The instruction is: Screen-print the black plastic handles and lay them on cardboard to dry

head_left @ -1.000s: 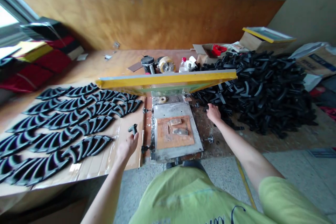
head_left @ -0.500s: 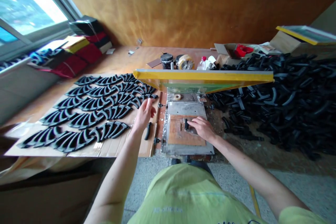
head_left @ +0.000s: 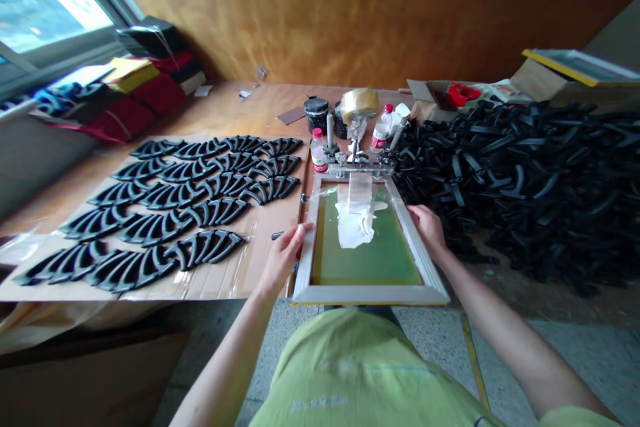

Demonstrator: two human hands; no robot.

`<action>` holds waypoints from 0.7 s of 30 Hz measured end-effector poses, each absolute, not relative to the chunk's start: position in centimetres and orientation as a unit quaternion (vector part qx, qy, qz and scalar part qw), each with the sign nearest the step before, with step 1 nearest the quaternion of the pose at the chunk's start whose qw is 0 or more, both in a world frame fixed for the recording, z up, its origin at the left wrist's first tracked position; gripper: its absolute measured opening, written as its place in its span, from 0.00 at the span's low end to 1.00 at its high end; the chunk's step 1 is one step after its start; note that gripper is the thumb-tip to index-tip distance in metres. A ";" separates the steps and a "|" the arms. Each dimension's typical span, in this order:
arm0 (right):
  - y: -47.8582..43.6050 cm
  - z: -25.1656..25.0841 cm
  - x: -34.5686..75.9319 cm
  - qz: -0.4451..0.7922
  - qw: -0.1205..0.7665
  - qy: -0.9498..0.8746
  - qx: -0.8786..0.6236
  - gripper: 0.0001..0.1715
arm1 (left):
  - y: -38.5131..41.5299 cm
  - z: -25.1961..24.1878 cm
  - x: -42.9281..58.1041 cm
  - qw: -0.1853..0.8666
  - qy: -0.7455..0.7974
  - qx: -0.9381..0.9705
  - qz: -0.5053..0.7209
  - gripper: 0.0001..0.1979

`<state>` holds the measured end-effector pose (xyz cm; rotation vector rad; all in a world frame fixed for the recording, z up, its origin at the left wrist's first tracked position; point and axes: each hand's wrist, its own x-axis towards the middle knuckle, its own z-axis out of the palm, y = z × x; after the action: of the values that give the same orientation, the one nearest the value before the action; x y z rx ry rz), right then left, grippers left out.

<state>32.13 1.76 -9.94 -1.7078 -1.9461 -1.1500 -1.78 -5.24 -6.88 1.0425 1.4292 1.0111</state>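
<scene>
1. The left hand [head_left: 285, 252] is grasping the left rail of an aluminium screen-printing frame [head_left: 370, 294], thumb and fingers closing on its edge.
2. The right hand [head_left: 429, 229] is grasping the opposite rail, a little higher up; its fingers are partly hiding behind the edge.
3. The frame is lying low in front of the person's body, its far end meeting a metal hinge clamp [head_left: 357, 169]. Whatever is lying beneath is staying out of sight, so I cannot tell whether the frame is touching it.
4. White ink [head_left: 356, 232] is sitting on the upper middle of the green mesh [head_left: 367, 271], below a pale flat strip [head_left: 360, 191], perhaps a scraper; the lower mesh is showing green.
5. As for progress, rows of curved black plastic parts [head_left: 133, 269] are lying fanned out on a cardboard sheet [head_left: 260, 280], seemingly the finished share.
6. One black part [head_left: 277, 235] is lying apart, just beside the left hand.
7. A large jumbled heap [head_left: 493, 173] is waiting at right, so much is probably remaining.
</scene>
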 end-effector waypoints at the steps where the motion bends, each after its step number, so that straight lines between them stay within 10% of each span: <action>1: 2.6 -9.0 31.9 -0.327 0.161 -0.717 -0.594 0.20 | -5.7 -8.5 -1.7 0.535 0.602 0.429 0.408 0.34; 7: 5.4 -6.2 24.6 0.051 0.142 -0.834 -0.531 0.30 | -5.4 -14.3 -1.3 0.515 0.656 0.438 0.336 0.39; 12: 2.1 -8.4 22.9 0.091 0.042 -0.859 -0.502 0.07 | -5.2 -15.4 -1.9 0.506 0.658 0.465 0.308 0.36; 21: -1.0 -8.2 26.1 0.102 0.048 -0.943 -0.313 0.12 | -5.3 -16.1 -1.9 0.524 0.638 0.464 0.320 0.36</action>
<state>26.12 -1.03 -8.20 -0.9534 -2.8762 0.3124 -1.88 -5.26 -16.08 1.1109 1.5272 0.7660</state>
